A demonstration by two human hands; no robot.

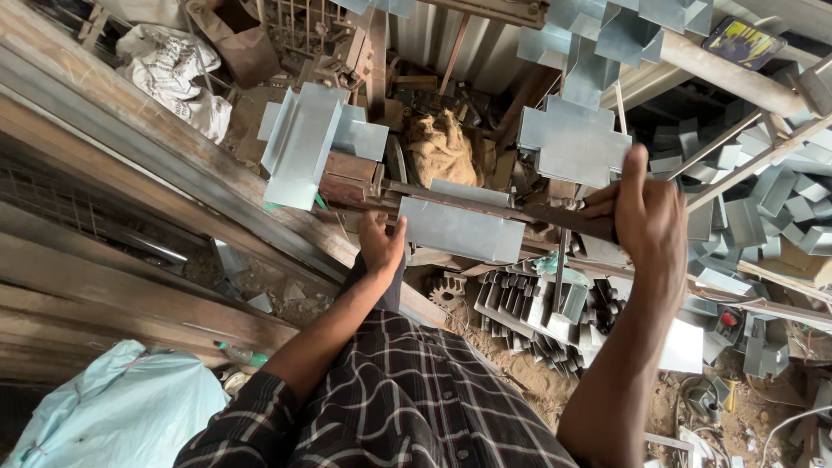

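A grey sheet-metal piece (459, 227) lies clamped in a rusty bending bar at the middle of the head view. My left hand (381, 245) grips the sheet's left edge. My right hand (641, 212) is closed around the dark lever handle (555, 215) of the bar, thumb raised. A cross-shaped cut metal blank (574, 143) hangs just above and behind the right hand. A folded metal piece (303, 143) rests at the upper left on a reddish block.
Several folded metal brackets are piled at the right (780, 208) and stacked below the bar (537, 312). Long steel beams (130, 147) run along the left. A pale blue sack (121, 416) lies at lower left. A burlap bag (442, 147) sits behind. A gear (446, 290) rests on the sandy floor.
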